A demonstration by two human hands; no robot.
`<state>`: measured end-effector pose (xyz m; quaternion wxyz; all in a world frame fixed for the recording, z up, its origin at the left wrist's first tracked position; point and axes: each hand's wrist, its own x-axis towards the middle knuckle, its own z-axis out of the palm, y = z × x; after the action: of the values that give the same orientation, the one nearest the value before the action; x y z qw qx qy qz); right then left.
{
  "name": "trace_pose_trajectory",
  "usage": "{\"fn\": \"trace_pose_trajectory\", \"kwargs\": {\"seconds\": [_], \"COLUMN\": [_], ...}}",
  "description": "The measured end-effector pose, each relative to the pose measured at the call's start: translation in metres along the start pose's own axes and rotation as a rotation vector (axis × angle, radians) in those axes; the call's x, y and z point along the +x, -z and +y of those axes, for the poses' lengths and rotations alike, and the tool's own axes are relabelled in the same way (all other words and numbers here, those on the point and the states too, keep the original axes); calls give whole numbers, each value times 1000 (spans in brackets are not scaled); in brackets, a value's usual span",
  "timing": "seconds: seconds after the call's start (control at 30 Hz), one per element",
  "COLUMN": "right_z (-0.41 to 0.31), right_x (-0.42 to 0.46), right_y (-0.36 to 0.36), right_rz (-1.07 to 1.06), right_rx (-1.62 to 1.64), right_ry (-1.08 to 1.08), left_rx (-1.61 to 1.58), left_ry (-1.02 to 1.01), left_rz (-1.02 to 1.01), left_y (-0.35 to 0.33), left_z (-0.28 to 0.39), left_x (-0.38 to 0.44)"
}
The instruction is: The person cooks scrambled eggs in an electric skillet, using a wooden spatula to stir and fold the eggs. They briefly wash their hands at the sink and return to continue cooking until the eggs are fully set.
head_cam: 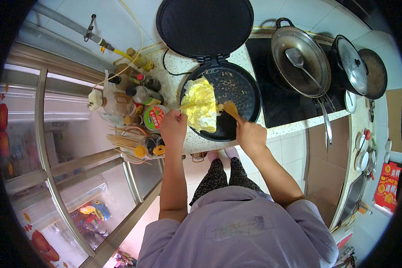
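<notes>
My right hand (251, 134) grips the handle of a wooden spatula (231, 109). The spatula's blade touches or nearly touches the right edge of a yellow-and-white egg pancake (199, 104). That pancake lies folded on the left half of a round black electric griddle (243, 90), whose lid (204, 26) stands raised at the back. Beside the griddle's left rim, my left hand (173, 127) is curled into a fist close to the pancake's lower left edge. No object shows in it. Brown crumbs dot the bare right half of the cooking plate.
Left of the griddle crowd sauce bottles (147, 95), a round tub (153, 117) and wooden chopsticks (122, 140). On the right, a wok (301, 63) holding a metal turner (294, 57) and a lidded pot (351, 65) stand on a black cooktop (274, 112). A power cord (169, 68) runs behind.
</notes>
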<state>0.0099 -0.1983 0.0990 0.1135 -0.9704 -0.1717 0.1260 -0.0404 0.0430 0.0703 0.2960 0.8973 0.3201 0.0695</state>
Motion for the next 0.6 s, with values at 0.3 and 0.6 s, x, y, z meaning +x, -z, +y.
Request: {"fn": "trace_pose_trajectory", "kwargs": {"seconds": [0.3, 0.6], "right_z": [0, 20], "right_x": [-14, -27], "right_y": [-12, -10], "right_rz": [77, 80], "right_rx": [1, 78], "right_ry": [64, 117], "left_rx": [-71, -126], "left_ry": [-2, 63], "left_rz": [14, -4], "left_y": [-1, -1], "left_z": [1, -4], "left_x": [3, 8]}}
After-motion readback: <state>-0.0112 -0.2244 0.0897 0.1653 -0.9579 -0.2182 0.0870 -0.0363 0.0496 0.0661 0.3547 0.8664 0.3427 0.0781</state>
